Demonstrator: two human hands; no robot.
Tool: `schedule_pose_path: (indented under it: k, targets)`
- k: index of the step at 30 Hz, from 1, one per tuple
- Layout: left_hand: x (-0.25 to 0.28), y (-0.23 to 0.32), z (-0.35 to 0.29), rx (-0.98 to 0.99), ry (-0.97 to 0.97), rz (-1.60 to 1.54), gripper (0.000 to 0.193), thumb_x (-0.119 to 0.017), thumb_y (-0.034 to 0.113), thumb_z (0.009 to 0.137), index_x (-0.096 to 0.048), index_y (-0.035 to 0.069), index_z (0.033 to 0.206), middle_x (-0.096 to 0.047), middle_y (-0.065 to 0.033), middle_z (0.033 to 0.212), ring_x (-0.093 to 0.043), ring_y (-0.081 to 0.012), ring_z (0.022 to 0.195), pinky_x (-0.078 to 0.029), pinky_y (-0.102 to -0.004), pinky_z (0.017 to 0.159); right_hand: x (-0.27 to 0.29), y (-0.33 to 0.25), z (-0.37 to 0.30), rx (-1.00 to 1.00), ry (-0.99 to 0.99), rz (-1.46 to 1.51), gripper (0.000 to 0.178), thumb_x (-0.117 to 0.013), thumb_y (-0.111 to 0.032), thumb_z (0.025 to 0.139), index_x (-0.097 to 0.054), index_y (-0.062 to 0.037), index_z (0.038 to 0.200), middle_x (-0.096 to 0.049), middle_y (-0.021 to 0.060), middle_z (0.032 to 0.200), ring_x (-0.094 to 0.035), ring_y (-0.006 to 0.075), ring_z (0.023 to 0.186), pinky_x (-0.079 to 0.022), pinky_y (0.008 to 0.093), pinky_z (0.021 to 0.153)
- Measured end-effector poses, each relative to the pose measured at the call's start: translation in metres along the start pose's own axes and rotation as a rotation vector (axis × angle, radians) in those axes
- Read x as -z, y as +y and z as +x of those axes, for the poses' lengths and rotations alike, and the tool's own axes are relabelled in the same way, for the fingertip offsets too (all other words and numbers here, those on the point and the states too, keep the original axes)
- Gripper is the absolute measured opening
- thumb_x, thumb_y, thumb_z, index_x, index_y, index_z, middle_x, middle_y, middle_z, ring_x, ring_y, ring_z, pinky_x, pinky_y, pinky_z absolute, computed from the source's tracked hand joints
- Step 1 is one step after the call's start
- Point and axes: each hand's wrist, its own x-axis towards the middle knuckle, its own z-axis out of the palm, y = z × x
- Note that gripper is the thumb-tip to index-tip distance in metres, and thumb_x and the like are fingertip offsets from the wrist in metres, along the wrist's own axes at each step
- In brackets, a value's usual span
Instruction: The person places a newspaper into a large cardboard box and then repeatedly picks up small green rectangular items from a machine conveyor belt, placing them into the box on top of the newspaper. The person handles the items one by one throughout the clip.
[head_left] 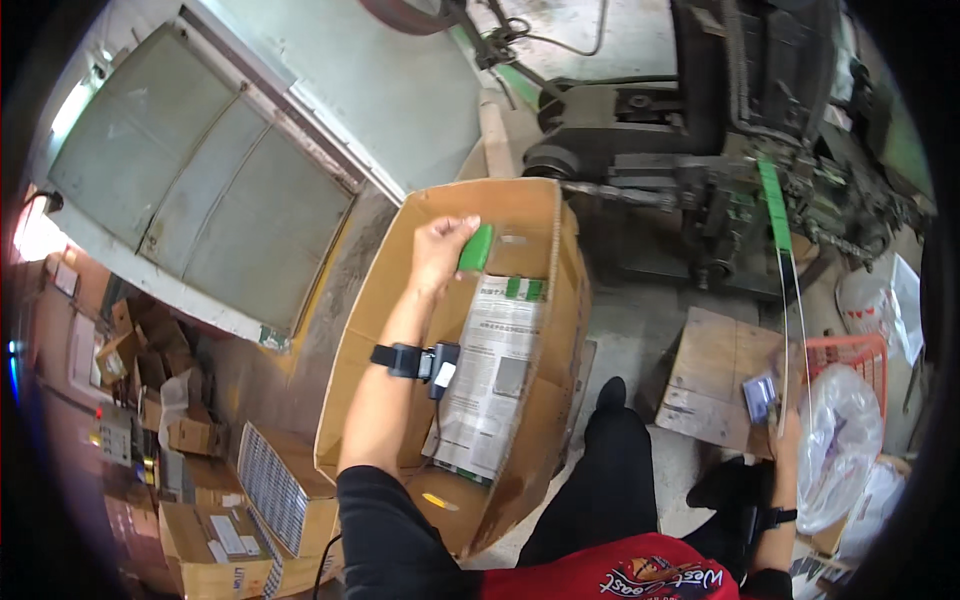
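"What are you holding up there?"

"My left hand (440, 253) is gripping a green piece (476, 249), thumb and fingers pinching its edge. I'm holding it over a deep cardboard box (368, 305), toward the far end."

"And what's lying below it?"

"A newspaper sheet (480, 370) is lying in the bottom, and some green strips (525, 289) are resting at its far end, near the box's right wall."

"How about your other side?"

"My right hand (788, 432) is hanging low, beside a thin pale strip (785, 345) that's running down from the dark machine (640, 180). I can't tell whether those fingers are gripping it. Higher up, a green band (774, 205) is sticking out of the machine."

"Anything nearby?"

"A blue packet (759, 397) is lying on a flat cardboard piece (705, 370), and a clear plastic bag (842, 450) is sitting by a red basket (850, 350)."
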Motion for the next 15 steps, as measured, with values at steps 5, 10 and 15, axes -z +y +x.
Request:
schedule_pose_path:
  k: [5,10,15]
  targets:
    - [0.041,-0.248,0.047,0.264,0.184,-0.206,0.014,-0.06,0.013,0.082,-0.063,-0.001,0.088,-0.061,-0.0063,0.07,-0.056,-0.0129,0.059,-0.045,-0.0262,0.046,0.03,-0.058,0.01,-0.156,-0.215,0.032,0.029,-0.054,-0.006,0.078,-0.054,0.0012,0.106,-0.056,0.0269,0.097,-0.055,0.0413,0.09,-0.043,0.0444,0.076]
    - [0.003,-0.372,0.054,0.513,0.355,-0.292,0.015,-0.054,0.003,0.082,-0.063,-0.004,0.093,-0.061,-0.0101,0.08,-0.058,-0.0168,0.065,-0.049,-0.0292,0.052,0.026,-0.065,0.005,-0.166,-0.117,0.245,0.028,-0.048,0.003,0.076,-0.053,0.0048,0.104,-0.057,0.0279,0.092,-0.055,0.0419,0.089,-0.043,0.0424,0.077]
    - [-0.02,-0.424,0.085,0.453,0.607,-0.471,0.015,-0.05,-0.003,0.081,-0.058,-0.011,0.092,-0.058,-0.0117,0.077,-0.055,-0.0169,0.063,-0.045,-0.03,0.05,0.027,-0.074,0.005,-0.103,-0.098,0.053,0.033,-0.045,0.009,0.072,-0.052,0.0071,0.104,-0.057,0.028,0.09,-0.056,0.0408,0.087,-0.044,0.0414,0.076]
